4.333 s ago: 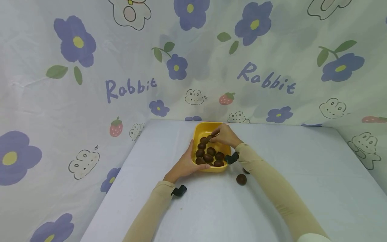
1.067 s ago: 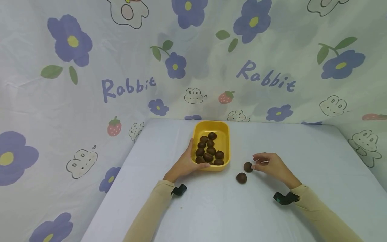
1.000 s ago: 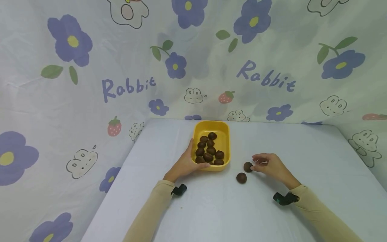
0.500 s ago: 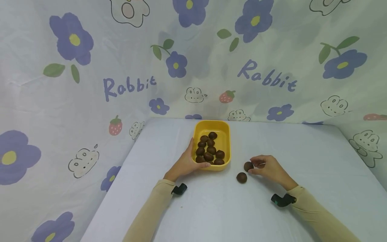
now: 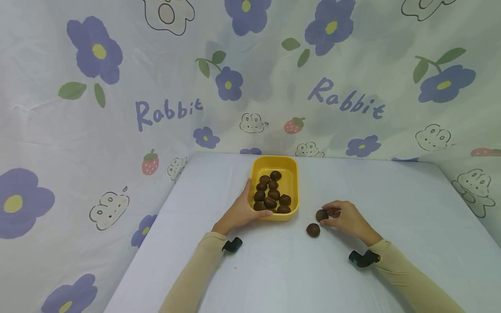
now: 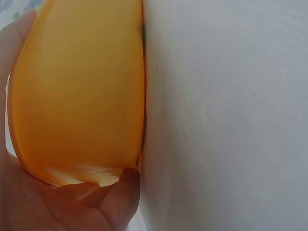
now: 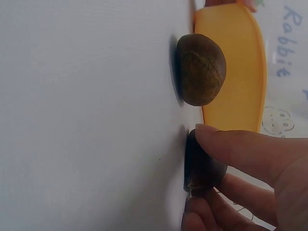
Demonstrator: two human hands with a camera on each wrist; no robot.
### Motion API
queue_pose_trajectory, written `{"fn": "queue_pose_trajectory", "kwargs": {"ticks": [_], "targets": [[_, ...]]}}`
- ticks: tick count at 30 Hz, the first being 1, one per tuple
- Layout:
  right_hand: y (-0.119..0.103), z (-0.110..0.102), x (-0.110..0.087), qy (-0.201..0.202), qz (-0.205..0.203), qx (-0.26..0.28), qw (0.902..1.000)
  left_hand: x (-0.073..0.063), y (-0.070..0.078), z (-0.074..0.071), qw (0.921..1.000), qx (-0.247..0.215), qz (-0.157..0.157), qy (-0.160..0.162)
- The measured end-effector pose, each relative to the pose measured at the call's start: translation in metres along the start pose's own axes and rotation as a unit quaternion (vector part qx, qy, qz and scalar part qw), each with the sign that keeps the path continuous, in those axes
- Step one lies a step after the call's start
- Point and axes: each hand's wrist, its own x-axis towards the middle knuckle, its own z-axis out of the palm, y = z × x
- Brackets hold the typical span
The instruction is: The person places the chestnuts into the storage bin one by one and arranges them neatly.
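A yellow plastic box (image 5: 289, 182) with several brown chestnuts (image 5: 273, 194) in it sits toward the back of the table. My left hand (image 5: 239, 211) holds the box by its near left corner, thumb along the near side and fingers along the left wall. In the left wrist view the yellow wall (image 6: 82, 86) fills the space between thumb and fingers. To the right of the box, my right hand (image 5: 346, 217) pinches a chestnut (image 7: 207, 166) between thumb and fingers, at the tabletop. A second chestnut (image 5: 313, 230) lies loose close by, nearer to me.
The table (image 5: 270, 269) has a white cover. Behind it and on the left hangs a white cloth (image 5: 258, 91) printed with purple flowers, rabbits and strawberries. A small black device (image 5: 232, 244) is worn on the left wrist, another (image 5: 364, 258) on the right.
About four seconds ago my right hand was inside the box placing a chestnut. It moved out to the right and closed its fingers on another chestnut. The left hand stayed on the box.
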Motion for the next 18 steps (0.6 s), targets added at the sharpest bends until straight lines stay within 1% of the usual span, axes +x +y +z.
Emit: {"fn": "queue_pose_trajectory", "kwargs": {"ticks": [6, 13, 18], "targets": [[-0.003, -0.002, -0.001, -0.004, 0.000, -0.003, 1.0000, 0.001, -0.001, 0.001, 1.0000, -0.001, 0.000, 0.006], [-0.008, -0.014, 0.004, 0.000, 0.033, 0.010, 0.9994, 0.000, 0.000, 0.001, 0.9999, -0.009, 0.005, 0.005], [-0.010, -0.021, 0.010, 0.008, 0.019, 0.014, 0.9997, 0.000, 0.000, 0.001, 0.9999, -0.014, 0.008, 0.004]]}}
